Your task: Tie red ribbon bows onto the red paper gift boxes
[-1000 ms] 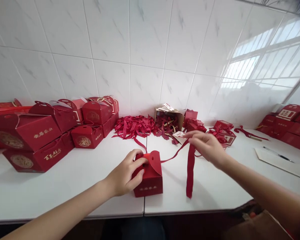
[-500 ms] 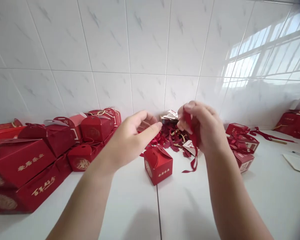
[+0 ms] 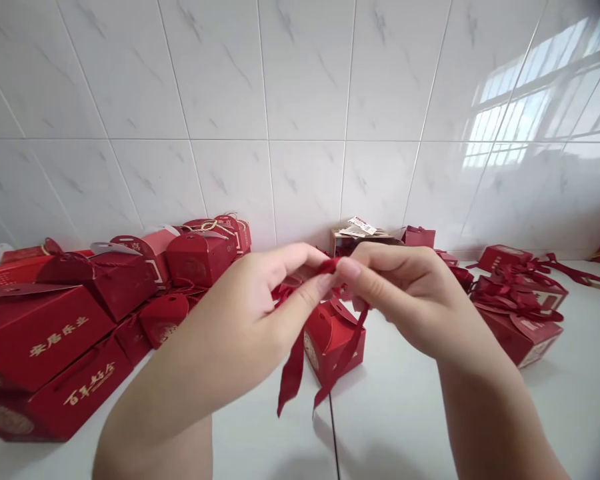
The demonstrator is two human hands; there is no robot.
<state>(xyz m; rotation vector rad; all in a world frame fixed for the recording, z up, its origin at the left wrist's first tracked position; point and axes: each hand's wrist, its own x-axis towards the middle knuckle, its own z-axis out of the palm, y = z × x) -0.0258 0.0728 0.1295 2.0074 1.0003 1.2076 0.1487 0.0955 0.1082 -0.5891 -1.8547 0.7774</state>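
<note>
A dark red ribbon [image 3: 293, 373] is pinched between my two hands, its two loose ends hanging down. My left hand [image 3: 280, 293] is closed on it with thumb against fingers. The thumb and fingers of my right hand [image 3: 400, 293] grip the same ribbon, and the fingertips of both hands almost meet. Behind the ribbon a small red gift box [image 3: 333, 337] stands on the white table [image 3: 260, 427]. Its folded top is partly covered by my hands and the ribbon.
Red gift boxes [image 3: 75, 333] are stacked along the left. At right stand boxes tied with ribbon bows [image 3: 520, 313]. A carton with white cards [image 3: 360, 228] sits against the tiled wall [image 3: 305, 187]. Another ribbon [image 3: 575, 270] lies farther right.
My hands have come together, and my left hand now grips the ribbon too. The ribbon moved left, in front of the box. The view has shifted slightly.
</note>
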